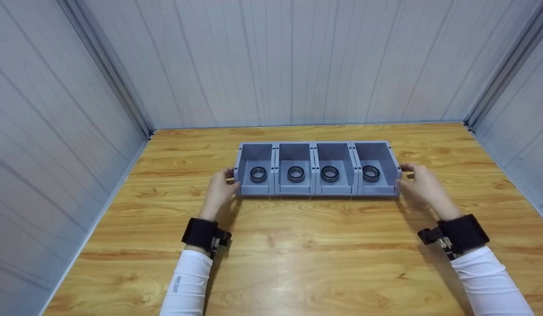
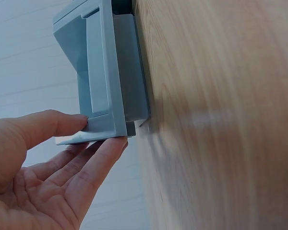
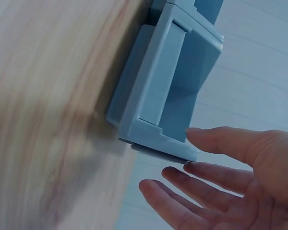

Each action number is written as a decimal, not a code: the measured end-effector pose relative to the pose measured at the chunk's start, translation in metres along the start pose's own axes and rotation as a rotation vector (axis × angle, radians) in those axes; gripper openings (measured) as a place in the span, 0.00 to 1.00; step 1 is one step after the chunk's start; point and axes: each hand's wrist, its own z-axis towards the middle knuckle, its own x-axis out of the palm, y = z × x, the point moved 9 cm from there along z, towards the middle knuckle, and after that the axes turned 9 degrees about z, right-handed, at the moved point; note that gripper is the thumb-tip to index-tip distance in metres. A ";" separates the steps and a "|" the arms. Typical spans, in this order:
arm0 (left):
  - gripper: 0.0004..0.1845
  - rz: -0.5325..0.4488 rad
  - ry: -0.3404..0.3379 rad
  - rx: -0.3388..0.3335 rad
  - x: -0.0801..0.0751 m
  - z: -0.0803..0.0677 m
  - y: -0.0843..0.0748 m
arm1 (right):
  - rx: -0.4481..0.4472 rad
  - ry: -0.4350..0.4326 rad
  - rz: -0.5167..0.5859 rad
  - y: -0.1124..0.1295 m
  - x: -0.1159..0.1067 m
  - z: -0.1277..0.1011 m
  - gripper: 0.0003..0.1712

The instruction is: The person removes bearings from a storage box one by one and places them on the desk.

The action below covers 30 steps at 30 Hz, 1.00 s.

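Four joined grey bins (image 1: 317, 169) mid-table, long axis left-right | my left hand (image 1: 219, 189) spread, fingers touching left end | my right hand (image 1: 423, 184) spread beside right end, equally near.

wooden table (image 1: 298, 272) (grained), pale panelled walls (image 1: 271, 61) around

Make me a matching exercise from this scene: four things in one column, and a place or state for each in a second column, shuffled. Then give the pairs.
Things
1. left hand
2. right hand
3. bearing rings
4. row of grey bins

Places or states
A. one lying in each of the four compartments
B. at the row's right end, fingers straight
C. standing on the wooden table
D. at the row's left end, fingertips touching the end bin

Pairs: 1-D, 2-B, 3-A, 4-C
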 end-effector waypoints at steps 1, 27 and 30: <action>0.28 0.000 0.001 -0.002 0.000 0.000 0.000 | -0.005 -0.003 -0.008 0.002 -0.001 0.000 0.32; 0.27 0.001 0.013 -0.004 -0.001 -0.001 0.000 | -0.037 0.040 -0.065 0.047 0.003 0.009 0.29; 0.27 0.001 0.018 -0.001 -0.001 -0.001 -0.001 | -0.047 0.056 -0.062 0.048 0.007 0.012 0.29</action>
